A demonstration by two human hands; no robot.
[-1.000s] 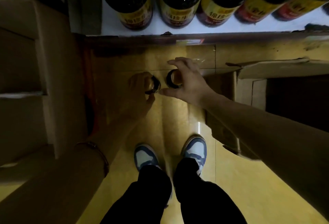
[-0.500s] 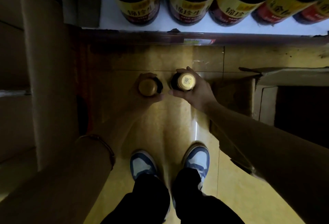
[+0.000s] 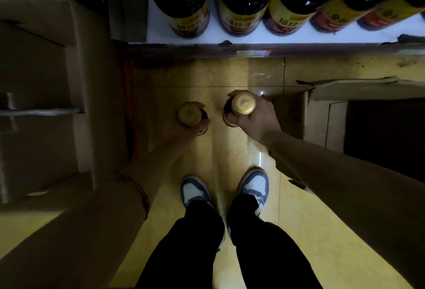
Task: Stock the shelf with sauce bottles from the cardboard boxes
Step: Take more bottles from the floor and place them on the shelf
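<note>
I look straight down and hold one dark sauce bottle in each hand, both upright with gold caps facing me. My left hand (image 3: pixel 187 131) grips the left bottle (image 3: pixel 190 114) below its cap. My right hand (image 3: pixel 257 117) grips the right bottle (image 3: pixel 243 103) the same way. Both bottles hang above the yellow floor, a short way in front of the white shelf (image 3: pixel 264 37). Several dark bottles with yellow and red labels (image 3: pixel 188 10) stand in a row on that shelf.
An open cardboard box (image 3: pixel 377 123) with its flaps up sits on the floor at my right, dark inside. Stacked cardboard boxes (image 3: pixel 46 82) fill the left side. My two shoes (image 3: pixel 195 192) stand on the yellow tiles (image 3: pixel 322 242) below the bottles.
Both bottles have risen toward me and now sit further apart. Their gold caps, hidden a second ago, now face the camera, and my hands hold lower on the bottles.
</note>
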